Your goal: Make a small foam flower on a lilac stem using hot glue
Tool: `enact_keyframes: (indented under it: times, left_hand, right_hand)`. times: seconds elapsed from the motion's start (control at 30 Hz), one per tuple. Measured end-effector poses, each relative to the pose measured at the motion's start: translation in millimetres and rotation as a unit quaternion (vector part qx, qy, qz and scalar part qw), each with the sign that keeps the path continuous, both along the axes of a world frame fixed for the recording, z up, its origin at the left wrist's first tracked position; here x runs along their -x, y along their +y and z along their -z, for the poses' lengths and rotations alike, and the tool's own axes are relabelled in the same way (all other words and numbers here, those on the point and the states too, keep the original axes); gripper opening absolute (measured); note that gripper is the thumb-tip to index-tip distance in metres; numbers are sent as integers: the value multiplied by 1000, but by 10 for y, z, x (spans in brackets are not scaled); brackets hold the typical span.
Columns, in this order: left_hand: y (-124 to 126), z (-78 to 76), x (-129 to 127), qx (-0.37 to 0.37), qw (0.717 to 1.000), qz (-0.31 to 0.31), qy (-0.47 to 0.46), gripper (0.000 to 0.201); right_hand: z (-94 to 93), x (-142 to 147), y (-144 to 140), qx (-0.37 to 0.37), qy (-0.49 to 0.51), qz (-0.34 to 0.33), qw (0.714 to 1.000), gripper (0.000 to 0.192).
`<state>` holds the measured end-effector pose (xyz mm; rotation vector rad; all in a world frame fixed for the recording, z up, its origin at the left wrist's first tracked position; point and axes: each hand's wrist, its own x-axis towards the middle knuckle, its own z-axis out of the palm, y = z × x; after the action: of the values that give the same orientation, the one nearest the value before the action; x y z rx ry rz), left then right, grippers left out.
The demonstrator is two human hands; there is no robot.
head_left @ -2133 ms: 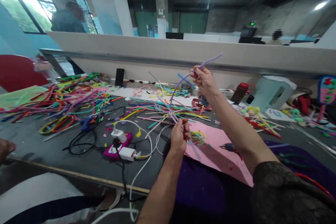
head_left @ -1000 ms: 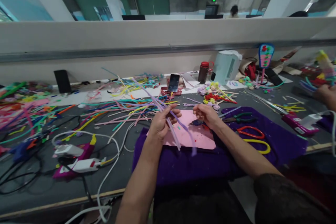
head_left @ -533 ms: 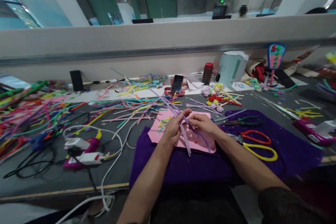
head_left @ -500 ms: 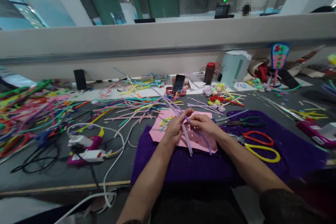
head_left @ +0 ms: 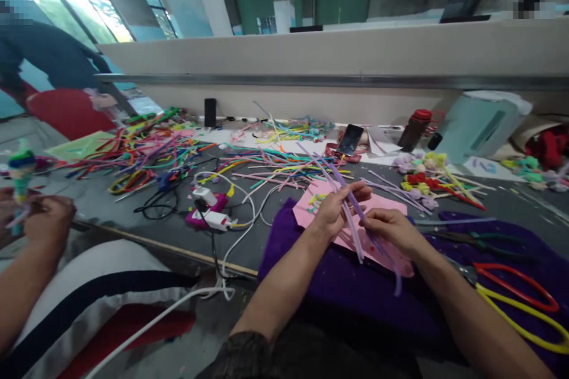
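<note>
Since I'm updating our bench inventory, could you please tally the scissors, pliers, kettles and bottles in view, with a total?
Scissors: 2, one pair at the right, one by the left pile
Pliers: 1
Kettle: 1
Bottle: 1
Total: 5
The purple stems in the hands overlap too much to count.

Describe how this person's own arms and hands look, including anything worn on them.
The left hand and right hand are bare, with no gloves, rings or watch visible. Both forearms are uncovered. A dark, crinkled-looking sleeve ends near the left elbow; no right sleeve is in view.
</note>
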<state>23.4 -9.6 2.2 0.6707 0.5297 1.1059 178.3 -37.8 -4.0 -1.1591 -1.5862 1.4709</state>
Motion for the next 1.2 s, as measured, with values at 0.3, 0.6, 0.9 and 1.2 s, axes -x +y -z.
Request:
enact_keyframes:
  times: [0.3,0.6,0.9,1.2]
  left_hand:
    - [-60,134,-156,-61,996,17,69,40]
    - [-86,244,-209,-77,992,74,73,47]
    - [-27,165,-215,-34,996,73,41,35]
    - [2,180,-186,-14,997,-33,62,26]
  right_hand:
    - [79,55,-12,-29,7,83,996,26]
    - [81,50,-26,-26,30,73,997,27]
    - [3,122,-19,-57,42,85,994,31]
    - [25,96,-4,-80,-14,102,992,30]
